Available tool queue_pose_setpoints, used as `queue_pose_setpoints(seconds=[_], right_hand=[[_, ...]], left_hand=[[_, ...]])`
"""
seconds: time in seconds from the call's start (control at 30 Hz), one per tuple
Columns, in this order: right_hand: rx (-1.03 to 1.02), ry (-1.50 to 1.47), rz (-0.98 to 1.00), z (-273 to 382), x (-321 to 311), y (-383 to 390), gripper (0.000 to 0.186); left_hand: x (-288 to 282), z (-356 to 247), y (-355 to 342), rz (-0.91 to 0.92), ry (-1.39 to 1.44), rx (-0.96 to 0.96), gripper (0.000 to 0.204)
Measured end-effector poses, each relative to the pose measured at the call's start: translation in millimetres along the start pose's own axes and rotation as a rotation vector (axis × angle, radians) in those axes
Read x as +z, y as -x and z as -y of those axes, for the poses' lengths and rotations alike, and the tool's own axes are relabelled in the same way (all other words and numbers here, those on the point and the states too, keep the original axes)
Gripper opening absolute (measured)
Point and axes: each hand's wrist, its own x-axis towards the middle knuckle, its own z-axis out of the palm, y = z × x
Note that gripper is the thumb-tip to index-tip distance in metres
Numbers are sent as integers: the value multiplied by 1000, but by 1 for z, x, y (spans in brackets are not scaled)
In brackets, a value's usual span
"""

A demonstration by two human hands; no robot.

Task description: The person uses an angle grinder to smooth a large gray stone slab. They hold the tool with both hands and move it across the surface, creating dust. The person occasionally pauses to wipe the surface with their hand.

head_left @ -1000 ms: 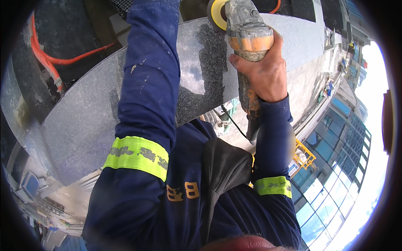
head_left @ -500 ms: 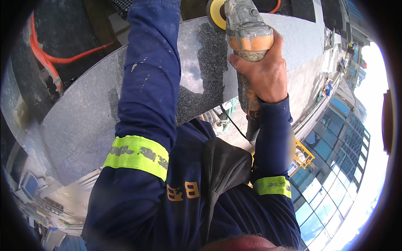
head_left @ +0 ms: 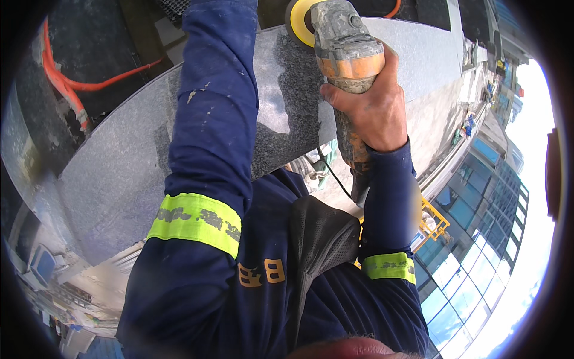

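Wrapped round the body of a dusty grey and orange angle grinder [head_left: 353, 63] is my right hand [head_left: 382, 113], its fingers closed. A yellow disc [head_left: 303, 23] on the grinder's head sits at the far edge of a grey stone slab [head_left: 203, 137]; whether it touches the stone I cannot tell. Dark wet-looking patches mark the slab's middle. My left arm [head_left: 215, 102] in a navy sleeve stretches forward across the slab, and its hand is beyond the top edge of the picture. From near the grinder's rear a black cable [head_left: 332, 172] runs down.
Orange conduit [head_left: 66, 87] lies on the dark surface beyond the slab at the far left. A black grid-like crate [head_left: 173, 8] shows at the top. To the right are a yellow metal frame [head_left: 433, 221] and a glass-fronted building [head_left: 466, 251].
My right hand and the grinder have shifted slightly left, and more of the yellow disc shows. The left arm has hardly moved.
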Motion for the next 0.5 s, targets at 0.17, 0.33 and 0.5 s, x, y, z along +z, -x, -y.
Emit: queue_pose_setpoints(seconds=[0.17, 0.33, 0.5], right_hand=[[44, 11, -2, 3, 0, -3, 86], [46, 5, 12, 3, 1, -2, 87], [100, 56, -3, -8, -5, -4, 87]], left_hand=[[1, 0, 2, -5, -1, -1, 23], [1, 0, 2, 25, 0, 7, 24], [0, 0, 1, 11, 13, -1, 25]])
